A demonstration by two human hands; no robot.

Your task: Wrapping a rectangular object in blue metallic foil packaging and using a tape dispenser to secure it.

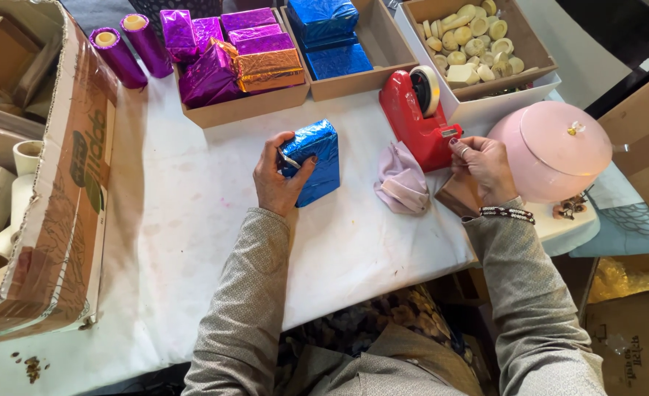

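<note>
On the white-covered table (192, 220), your left hand (279, 176) clamps the blue foil-wrapped rectangular box (317, 163) to keep its wrap closed, while your right hand (483, 167) fingers (459, 149) pinch at the red tape dispenser (417, 117) cutter.

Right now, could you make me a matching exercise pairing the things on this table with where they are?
Things:
1. blue foil-wrapped box
2. red tape dispenser
3. round pink lidded container
4. two purple foil rolls

Places:
A. at the right hand fingertips
B. held by the left hand
C. far left, beside the cardboard trays
D. right table edge

Pairs: 1-B, 2-A, 3-D, 4-C
</note>
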